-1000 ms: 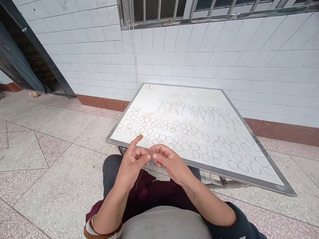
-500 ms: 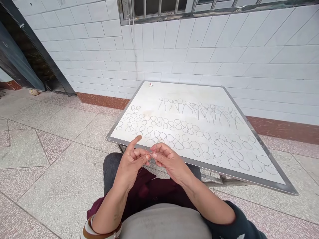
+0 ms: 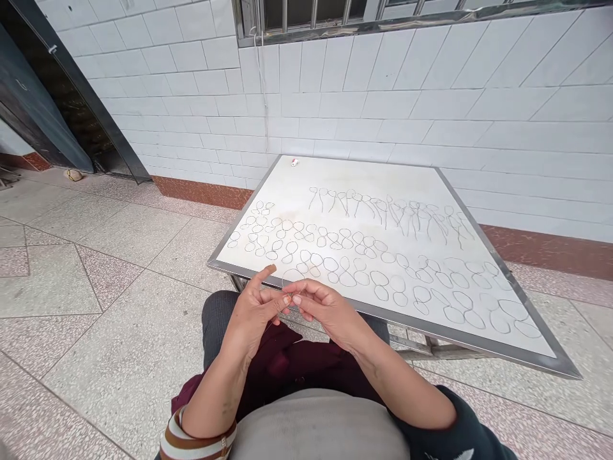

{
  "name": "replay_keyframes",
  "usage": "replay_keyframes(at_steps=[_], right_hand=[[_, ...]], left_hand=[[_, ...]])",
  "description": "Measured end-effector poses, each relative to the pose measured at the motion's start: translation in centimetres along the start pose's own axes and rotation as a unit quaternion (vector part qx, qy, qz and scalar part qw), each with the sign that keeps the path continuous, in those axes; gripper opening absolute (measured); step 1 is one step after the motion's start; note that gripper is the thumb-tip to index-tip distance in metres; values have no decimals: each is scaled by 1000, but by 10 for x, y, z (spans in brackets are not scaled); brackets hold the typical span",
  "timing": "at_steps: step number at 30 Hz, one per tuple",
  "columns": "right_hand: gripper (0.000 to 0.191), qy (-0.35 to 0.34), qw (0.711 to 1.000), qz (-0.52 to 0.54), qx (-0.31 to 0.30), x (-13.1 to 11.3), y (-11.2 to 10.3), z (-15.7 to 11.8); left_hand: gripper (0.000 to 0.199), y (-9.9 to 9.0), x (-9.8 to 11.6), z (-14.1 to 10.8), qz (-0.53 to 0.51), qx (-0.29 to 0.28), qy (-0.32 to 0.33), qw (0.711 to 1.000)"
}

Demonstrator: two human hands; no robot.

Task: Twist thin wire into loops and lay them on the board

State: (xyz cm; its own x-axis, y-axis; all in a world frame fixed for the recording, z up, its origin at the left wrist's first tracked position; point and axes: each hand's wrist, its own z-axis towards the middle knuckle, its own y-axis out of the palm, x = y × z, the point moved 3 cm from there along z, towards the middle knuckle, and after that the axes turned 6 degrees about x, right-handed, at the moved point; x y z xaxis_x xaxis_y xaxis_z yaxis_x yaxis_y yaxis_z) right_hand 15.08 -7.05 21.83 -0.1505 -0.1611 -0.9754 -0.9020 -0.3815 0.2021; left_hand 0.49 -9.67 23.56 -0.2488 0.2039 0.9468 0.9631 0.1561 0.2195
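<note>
My left hand (image 3: 249, 318) and my right hand (image 3: 329, 314) meet at the near edge of the white table (image 3: 368, 176). Each pinches a thin wire (image 3: 283, 279) between thumb and fingertips. Part of the wire curves up in a faint arc above the fingers; the rest is mostly hidden. The left index finger sticks out, away from the pinch. On the tabletop lie several bent wire figures, many with paired round loops (image 3: 380, 285). A farther row of wire pieces (image 3: 354, 199) has small loops with long loose tails.
A small white and red object (image 3: 295, 162) sits at the table's far left corner. Behind the table stands a white tiled wall (image 3: 335, 108) with a barred window (image 3: 313, 13). My lap (image 3: 282, 358) is under my hands. An open doorway (image 3: 62, 96) is at far left.
The view has shifted slightly, so the scene sits a little further right. My right fingers have closed in over the wire, and less of its arc shows.
</note>
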Motion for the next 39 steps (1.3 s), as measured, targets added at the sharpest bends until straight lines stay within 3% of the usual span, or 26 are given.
replay_keyframes(at_steps=[9, 18, 31, 39], right_hand=[[14, 26, 998, 46, -29, -2, -3, -2], [15, 14, 999, 6, -29, -11, 2, -6], [7, 4, 997, -71, -35, -16, 6, -12], [9, -7, 994, -89, -62, -16, 9, -15]], left_hand=[[82, 1, -1, -2, -52, -46, -25, 997], [73, -4, -5, -5, -81, -113, -40, 989], [59, -4, -13, -8, -121, -114, -118, 979], [66, -5, -16, -7, -92, -133, -154, 975]])
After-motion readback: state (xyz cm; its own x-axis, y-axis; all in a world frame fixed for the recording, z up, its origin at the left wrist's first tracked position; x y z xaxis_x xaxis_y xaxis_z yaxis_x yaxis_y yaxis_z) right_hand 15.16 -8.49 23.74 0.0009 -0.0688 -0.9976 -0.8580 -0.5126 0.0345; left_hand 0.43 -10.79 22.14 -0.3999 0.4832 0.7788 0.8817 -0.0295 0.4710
